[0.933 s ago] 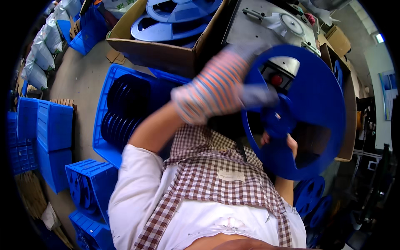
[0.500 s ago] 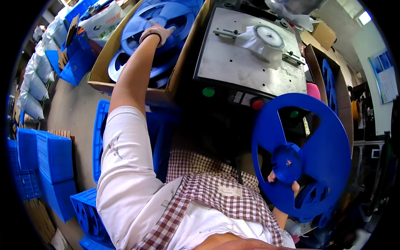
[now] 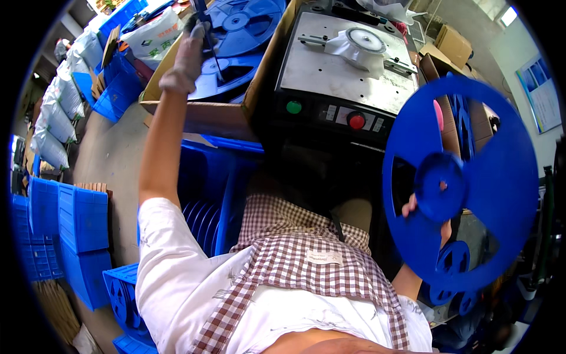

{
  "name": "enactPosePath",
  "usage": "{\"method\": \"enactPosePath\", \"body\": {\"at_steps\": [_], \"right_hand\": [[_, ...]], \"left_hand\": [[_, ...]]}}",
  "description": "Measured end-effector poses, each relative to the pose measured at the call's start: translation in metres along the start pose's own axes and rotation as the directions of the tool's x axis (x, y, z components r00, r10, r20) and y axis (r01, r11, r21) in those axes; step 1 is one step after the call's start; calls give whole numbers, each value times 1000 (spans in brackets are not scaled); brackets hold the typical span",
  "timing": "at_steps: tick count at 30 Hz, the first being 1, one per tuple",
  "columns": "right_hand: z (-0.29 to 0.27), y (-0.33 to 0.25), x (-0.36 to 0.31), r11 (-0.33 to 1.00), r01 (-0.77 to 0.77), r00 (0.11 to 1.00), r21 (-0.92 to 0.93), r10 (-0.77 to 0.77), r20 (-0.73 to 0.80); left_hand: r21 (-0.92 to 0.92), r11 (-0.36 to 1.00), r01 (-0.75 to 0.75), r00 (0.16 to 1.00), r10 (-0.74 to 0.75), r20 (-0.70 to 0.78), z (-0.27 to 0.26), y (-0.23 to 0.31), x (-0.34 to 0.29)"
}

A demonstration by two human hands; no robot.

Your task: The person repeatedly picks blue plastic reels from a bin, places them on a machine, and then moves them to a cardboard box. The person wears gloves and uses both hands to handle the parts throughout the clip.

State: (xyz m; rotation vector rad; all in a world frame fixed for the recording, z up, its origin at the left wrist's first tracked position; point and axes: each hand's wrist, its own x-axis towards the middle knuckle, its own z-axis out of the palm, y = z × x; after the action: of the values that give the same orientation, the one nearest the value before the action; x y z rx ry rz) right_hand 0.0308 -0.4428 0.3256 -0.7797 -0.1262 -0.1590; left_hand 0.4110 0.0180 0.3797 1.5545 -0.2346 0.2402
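In the far-left cardboard box [image 3: 215, 112], my gloved left hand [image 3: 190, 54] is closed on a blue reel [image 3: 213, 48], which stands nearly edge-on to me. Behind and below it, more blue plastic reels [image 3: 250, 22] lie flat in the box. At the right, my right hand [image 3: 409, 206] holds up a large blue reel [image 3: 501, 159] with its broad face toward me. That hand's fingers show through one of the reel's cut-outs, close to the hub; the rest is partly hidden.
A metal-topped machine [image 3: 318, 71] with green and red buttons carries a white roll [image 3: 364, 41]. Below the left box, a blue crate [image 3: 227, 200] holds several upright discs. Stacked blue crates [image 3: 82, 218] stand at the left. Another box [image 3: 451, 127] with reels is at the right.
My left hand has moved left and tipped a reel from lying flat to nearly upright. The reel in my right hand has shifted right and slightly up.
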Motion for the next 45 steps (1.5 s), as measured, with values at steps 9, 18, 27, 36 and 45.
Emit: {"method": "enactPosePath", "body": {"at_steps": [9,18,27,36,45], "right_hand": [[96,72,95,778,251,957,-576,-110,269],[92,87,91,552,400,916,-732,-219,336],[76,73,105,574,385,923,-723,-235,305],[76,74,100,643,372,927,-670,-220,303],[73,77,99,697,324,941,-639,-172,290]], "left_hand": [[-728,682,-74,996,87,-20,161,14,-245],[-678,728,-101,987,161,25,202,10,-262],[-362,928,-92,940,200,275,216,-15,-256],[-546,837,41,941,151,303,221,-14,-256],[-611,788,79,969,83,232,228,42,-274]]}}
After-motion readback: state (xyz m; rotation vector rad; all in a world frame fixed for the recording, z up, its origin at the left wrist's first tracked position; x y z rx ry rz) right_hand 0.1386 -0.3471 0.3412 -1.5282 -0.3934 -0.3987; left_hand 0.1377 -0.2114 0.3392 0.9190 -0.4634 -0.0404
